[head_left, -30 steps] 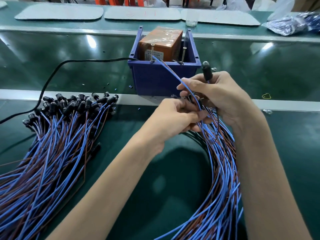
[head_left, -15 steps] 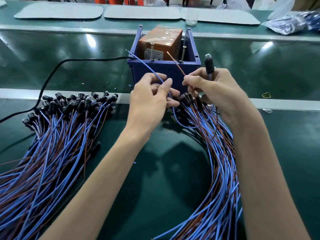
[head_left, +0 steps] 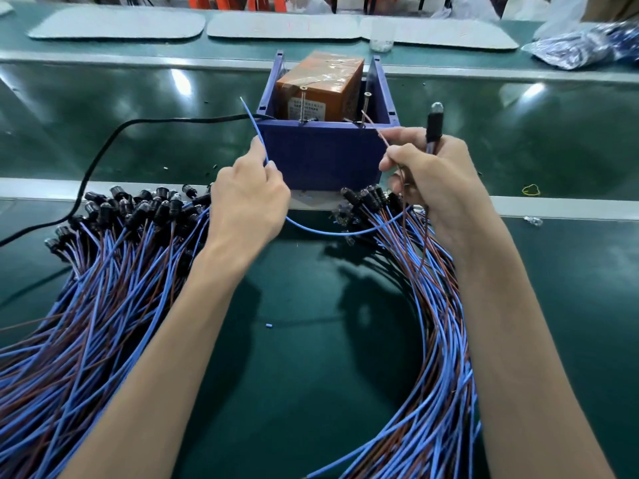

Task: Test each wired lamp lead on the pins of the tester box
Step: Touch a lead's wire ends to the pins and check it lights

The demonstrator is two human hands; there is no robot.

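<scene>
Tester box [head_left: 321,153] sits at 12 o'clock, a blue bin with an orange unit [head_left: 318,86] inside. Two pins stand up at its near rim: left pin [head_left: 303,104], right pin [head_left: 366,104].

My left hand [head_left: 249,202] pinches the blue wire [head_left: 254,127] of one lead between thumb and forefinger. Its free end points up towards 11 o'clock, outside the bin's left wall and clear of the left pin.

My right hand [head_left: 437,181] pinches the brown wire [head_left: 376,130] of the same lead at the fingertips, with the other fingers curled round the black lamp holder [head_left: 434,127], which stands upright with the bulb on top. The brown tip is right by the right pin; I can't tell if it's actually touching.

The blue wire sags in a loop between my hands, just above the table [head_left: 311,357].

The left pile of leads [head_left: 103,271] is fanned out at 9 o'clock, holders at the far end. The right bundle of leads [head_left: 439,323] curves down from under my right hand to 5 o'clock.

A black cable [head_left: 114,141] runs from 9 o'clock into the bin. A yellow rubber band [head_left: 530,190] lies at 2 o'clock.
</scene>
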